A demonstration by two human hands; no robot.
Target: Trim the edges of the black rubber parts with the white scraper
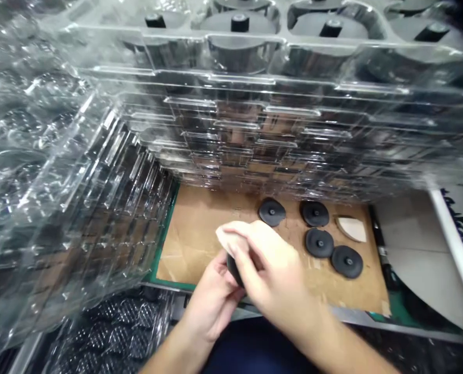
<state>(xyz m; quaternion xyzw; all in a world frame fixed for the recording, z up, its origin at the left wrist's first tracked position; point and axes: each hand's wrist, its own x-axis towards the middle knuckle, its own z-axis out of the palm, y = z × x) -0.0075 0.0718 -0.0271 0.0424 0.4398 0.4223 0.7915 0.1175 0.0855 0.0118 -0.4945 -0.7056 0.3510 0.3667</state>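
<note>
My left hand [211, 298] is closed around a black disc-shaped part [234, 269], mostly covered by my fingers. Over it, my right hand [274, 267] pinches a folded white piece that looks like cloth or paper [229, 239] close against the disc's upper edge. To the right of my hands, several like discs with a raised centre stub lie apart on the cardboard [200, 213], among them one black disc [272, 212] at the back and another [347, 261] nearer me. Beside them is a pale wedge-shaped pad [352, 228].
A tall stack of clear plastic trays [239, 104] rises behind the cardboard, its top tray holding grey discs with black stubs. More clear trays [60, 182] lean in on the left. A white panel [402, 249] borders the right side; patterned dark trays [118, 332] lie below left.
</note>
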